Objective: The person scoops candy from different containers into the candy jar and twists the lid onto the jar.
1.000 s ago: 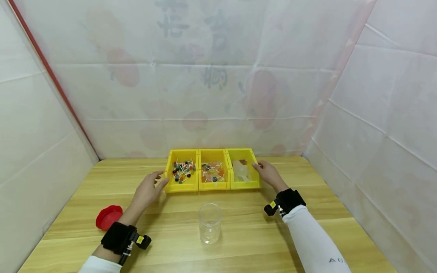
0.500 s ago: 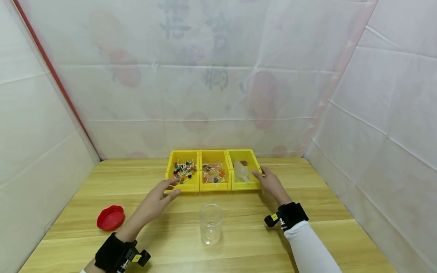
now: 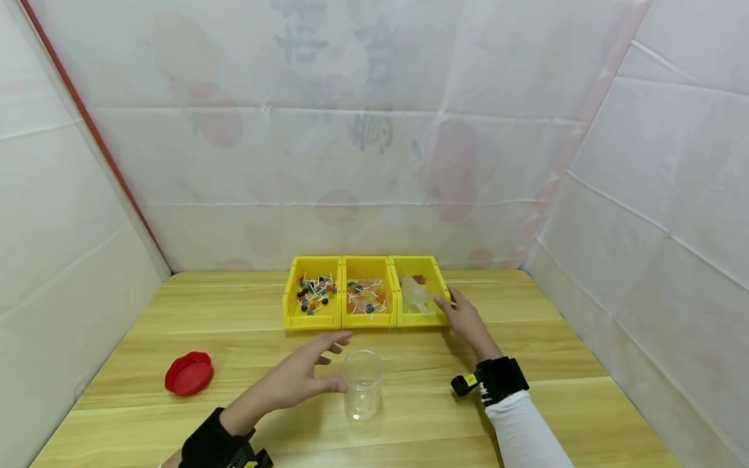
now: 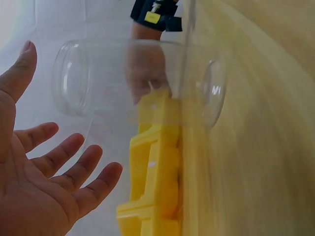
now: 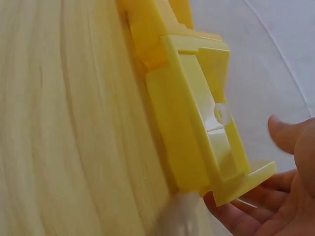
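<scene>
My left hand [image 3: 292, 380] reaches to the left side of a clear plastic jar [image 3: 363, 396], thumb and fingers spread. In the left wrist view a gap shows between the fingers [image 4: 83, 189] and the jar. The jar stands upright without a lid. Behind it, three yellow bins stand side by side. My right hand [image 3: 467, 322] is at the outer side of the right bin [image 3: 422, 320]. In the right wrist view its fingers [image 5: 236, 216] touch the bin's side from outside, while the thumb [image 5: 285, 135] stays apart from the wall.
Tiny lollipops with white sticks lie in the left bin [image 3: 313, 322] and the middle bin [image 3: 367, 320]. Whitish translucent pieces [image 3: 413, 294] lie in the right bin. A red scalloped lid [image 3: 189, 375] rests on the wooden table at the left. White sheets enclose the back and sides.
My left hand has left the left bin's side and moved right and nearer, to beside the jar. My right hand stays at the right bin.
</scene>
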`<act>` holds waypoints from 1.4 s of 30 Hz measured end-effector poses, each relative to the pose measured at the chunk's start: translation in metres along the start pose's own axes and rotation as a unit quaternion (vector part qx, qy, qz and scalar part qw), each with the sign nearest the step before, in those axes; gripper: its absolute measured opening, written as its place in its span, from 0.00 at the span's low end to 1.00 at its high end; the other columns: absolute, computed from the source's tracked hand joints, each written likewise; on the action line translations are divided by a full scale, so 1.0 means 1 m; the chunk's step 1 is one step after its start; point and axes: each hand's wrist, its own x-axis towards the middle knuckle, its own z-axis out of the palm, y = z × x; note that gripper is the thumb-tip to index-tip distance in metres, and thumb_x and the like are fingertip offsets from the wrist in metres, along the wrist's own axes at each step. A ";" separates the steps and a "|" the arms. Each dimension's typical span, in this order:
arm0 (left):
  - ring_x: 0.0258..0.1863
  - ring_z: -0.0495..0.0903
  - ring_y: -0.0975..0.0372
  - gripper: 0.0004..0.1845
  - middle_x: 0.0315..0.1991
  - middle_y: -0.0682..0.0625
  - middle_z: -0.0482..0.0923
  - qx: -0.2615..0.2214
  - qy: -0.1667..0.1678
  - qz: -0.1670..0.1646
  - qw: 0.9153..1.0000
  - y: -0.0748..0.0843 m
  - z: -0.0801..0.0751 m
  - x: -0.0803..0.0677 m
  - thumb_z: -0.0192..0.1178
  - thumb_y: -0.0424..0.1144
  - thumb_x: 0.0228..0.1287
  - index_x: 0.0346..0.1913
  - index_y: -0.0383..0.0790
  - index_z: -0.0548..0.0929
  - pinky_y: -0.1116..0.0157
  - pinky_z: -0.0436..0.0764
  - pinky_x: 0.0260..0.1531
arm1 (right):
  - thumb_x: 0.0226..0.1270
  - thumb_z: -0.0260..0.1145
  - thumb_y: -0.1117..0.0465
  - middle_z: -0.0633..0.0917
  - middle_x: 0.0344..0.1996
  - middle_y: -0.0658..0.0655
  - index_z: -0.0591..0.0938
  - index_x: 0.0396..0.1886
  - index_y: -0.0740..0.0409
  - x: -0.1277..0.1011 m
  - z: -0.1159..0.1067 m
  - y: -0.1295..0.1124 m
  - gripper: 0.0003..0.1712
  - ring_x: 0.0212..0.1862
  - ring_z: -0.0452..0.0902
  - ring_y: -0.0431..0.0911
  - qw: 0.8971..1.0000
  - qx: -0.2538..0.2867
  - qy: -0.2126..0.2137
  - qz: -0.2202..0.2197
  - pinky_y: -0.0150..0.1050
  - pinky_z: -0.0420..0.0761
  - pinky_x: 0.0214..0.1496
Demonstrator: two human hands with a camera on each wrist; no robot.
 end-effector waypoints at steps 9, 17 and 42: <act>0.61 0.71 0.56 0.52 0.69 0.49 0.65 -0.003 -0.030 0.000 1.000 -0.001 0.024 0.006 0.74 0.51 0.50 0.76 0.49 0.57 0.51 0.75 0.57 | 0.78 0.48 0.42 0.60 0.72 0.70 0.51 0.79 0.58 -0.001 -0.002 0.001 0.40 0.69 0.59 0.67 1.000 -0.004 0.003 0.001 0.60 0.69 0.63; 0.58 0.74 0.54 0.45 0.64 0.51 0.71 0.015 -0.018 -0.010 1.000 -0.004 0.028 0.003 0.72 0.51 0.55 0.74 0.48 0.62 0.55 0.77 0.54 | 0.80 0.48 0.48 0.62 0.70 0.70 0.54 0.78 0.60 0.000 -0.001 0.002 0.35 0.67 0.61 0.67 1.000 -0.010 0.012 -0.011 0.59 0.70 0.63; 0.57 0.75 0.57 0.40 0.63 0.52 0.73 0.020 -0.022 -0.012 0.999 -0.014 -0.005 -0.044 0.71 0.52 0.56 0.71 0.54 0.65 0.55 0.78 0.53 | 0.80 0.49 0.50 0.75 0.62 0.68 0.64 0.73 0.63 -0.004 -0.005 0.004 0.31 0.57 0.75 0.61 0.997 -0.058 0.039 -0.023 0.48 0.81 0.44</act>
